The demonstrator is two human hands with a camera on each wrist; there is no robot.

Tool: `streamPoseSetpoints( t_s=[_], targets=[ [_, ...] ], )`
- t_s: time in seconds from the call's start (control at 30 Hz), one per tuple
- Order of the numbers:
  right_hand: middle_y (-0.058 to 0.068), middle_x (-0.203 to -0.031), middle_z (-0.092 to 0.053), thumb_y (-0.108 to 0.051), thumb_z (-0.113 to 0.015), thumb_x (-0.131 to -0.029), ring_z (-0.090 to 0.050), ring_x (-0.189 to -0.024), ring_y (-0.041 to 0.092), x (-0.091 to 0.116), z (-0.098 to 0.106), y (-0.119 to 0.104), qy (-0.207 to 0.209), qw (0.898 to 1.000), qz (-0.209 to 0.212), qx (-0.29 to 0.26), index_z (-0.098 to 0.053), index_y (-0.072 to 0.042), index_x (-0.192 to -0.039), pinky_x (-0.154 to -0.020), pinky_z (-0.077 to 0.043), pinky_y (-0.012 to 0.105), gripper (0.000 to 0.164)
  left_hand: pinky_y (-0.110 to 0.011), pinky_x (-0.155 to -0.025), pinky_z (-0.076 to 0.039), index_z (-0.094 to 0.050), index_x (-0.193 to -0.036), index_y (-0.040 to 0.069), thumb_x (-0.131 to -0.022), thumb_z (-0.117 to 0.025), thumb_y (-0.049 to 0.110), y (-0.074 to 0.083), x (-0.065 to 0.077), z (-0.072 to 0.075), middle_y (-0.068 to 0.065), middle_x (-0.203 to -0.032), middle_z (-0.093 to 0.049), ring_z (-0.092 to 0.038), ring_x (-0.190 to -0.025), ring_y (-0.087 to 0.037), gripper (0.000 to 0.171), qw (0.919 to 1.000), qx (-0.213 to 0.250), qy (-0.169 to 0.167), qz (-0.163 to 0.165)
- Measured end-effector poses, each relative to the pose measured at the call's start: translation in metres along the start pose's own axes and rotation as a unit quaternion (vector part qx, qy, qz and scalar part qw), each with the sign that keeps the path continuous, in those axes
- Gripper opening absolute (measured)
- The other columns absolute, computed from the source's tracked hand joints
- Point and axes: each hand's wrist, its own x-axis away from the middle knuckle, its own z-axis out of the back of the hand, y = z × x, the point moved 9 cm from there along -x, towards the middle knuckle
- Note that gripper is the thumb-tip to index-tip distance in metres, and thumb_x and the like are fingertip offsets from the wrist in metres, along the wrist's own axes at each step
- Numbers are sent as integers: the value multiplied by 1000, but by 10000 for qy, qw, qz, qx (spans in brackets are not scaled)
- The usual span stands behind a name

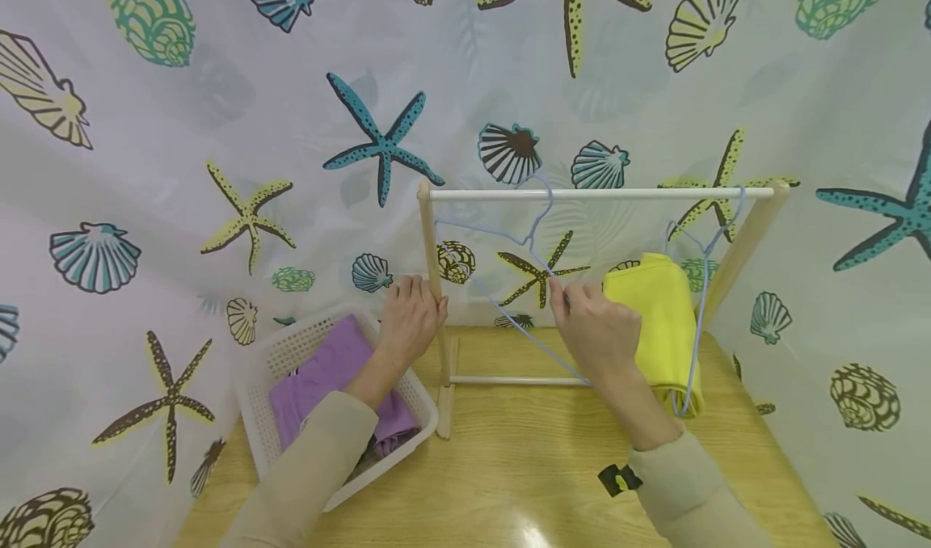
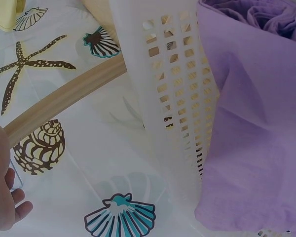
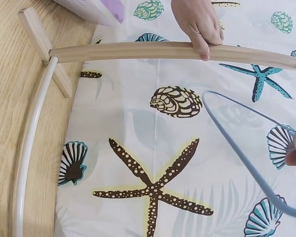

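My left hand (image 1: 410, 318) grips the left wooden post (image 1: 432, 249) of a small clothes rack, its thumb across the front of the post in the right wrist view. The right hand (image 1: 600, 330) pinches one side of a bare blue clothes hanger (image 3: 239, 152). The hanger's hook overlaps the rack's white top rail (image 1: 640, 194) in the head view, and its body hangs tilted below. To the right, a folded yellow cloth (image 1: 647, 309) hangs on a second blue hanger (image 1: 702, 289) by the right post.
A white perforated basket (image 1: 250, 419) stands left of the rack, with a folded purple cloth (image 1: 330, 370) inside. The rack stands on a wooden table (image 1: 524, 459). A curtain (image 1: 451, 63) printed with shells and starfish surrounds it at the back and sides.
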Motion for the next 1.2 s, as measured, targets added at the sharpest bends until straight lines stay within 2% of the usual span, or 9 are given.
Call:
streamPoseSetpoints(
  t_s=[0.2,0.37,0.5,0.6,0.7,0.83,0.97,1.07,1.2],
  targets=[
    [-2,-46,-28,-32,-59,-93,-9,-40,8,6,-6,-2,127,9998,56,170,-37,-12,-51,-38,-6,22,52,-38,-73,-44,-52,-89,4,-100,-42,40,0,0,0,-11,-87,-57,-54,-88,-29,39,10000,-17,-15,4],
    [-3,-45,-25,-30,-60,-93,-8,-41,7,12,-9,-4,237,9993,178,242,-36,-12,-52,-38,-5,21,51,-38,-74,-44,-52,-89,4,-98,-49,40,0,1,3,-12,-87,-57,-54,-88,-29,38,10000,13,52,40],
    [-3,-45,-23,-29,-57,-94,-9,-40,8,16,-12,-4,266,9993,182,204,-34,-12,-53,-38,-5,22,51,-38,-73,-45,-52,-87,4,-97,-48,40,0,2,4,-12,-87,-58,-55,-88,-29,38,9999,19,101,40],
    [-3,-45,-26,-29,-58,-93,-10,-39,8,17,-14,-3,159,9996,180,114,-37,-12,-53,-37,-6,21,49,-38,-71,-45,-52,-87,4,-97,-50,40,0,1,3,-12,-87,-58,-55,-87,-28,37,9999,41,132,56],
    [-1,-45,-37,-32,-60,-92,-14,-36,8,17,-17,-1,-92,9998,181,66,-45,-10,-55,-34,-10,22,45,-37,-69,-44,-52,-88,4,-96,-52,40,0,0,4,-12,-87,-58,-55,-87,-28,37,9998,69,176,58],
    [6,-58,-57,-43,-60,-91,-32,-34,14,15,-17,4,-507,9987,8,11,-61,-6,-69,-31,-20,24,43,-37,-68,-43,-52,-87,3,-95,-53,39,0,0,6,-12,-86,-58,-55,-86,-28,37,9996,81,276,48],
    [13,-79,-65,-51,-61,-89,-56,-50,27,12,-11,13,-841,9957,-344,-173,-68,-3,-90,-32,-34,31,48,-36,-66,-43,-52,-87,4,-98,-47,40,0,0,6,-11,-85,-57,-55,-85,-28,38,9996,61,275,33],
    [17,-89,-64,-54,-61,-87,-60,-61,32,10,-4,18,-931,9939,-533,-256,-67,-3,-101,-37,-40,36,53,-36,-67,-44,-52,-87,4,-99,-44,40,0,0,6,-11,-85,-57,-55,-85,-28,38,9997,49,242,12],
    [20,-94,-63,-55,-61,-86,-60,-68,36,6,7,22,-917,9940,-557,-233,-65,-1,-108,-48,-47,42,59,-38,-68,-44,-52,-87,4,-98,-46,39,1,1,4,-11,-84,-56,-54,-85,-28,38,9997,79,223,19]
  ],
)
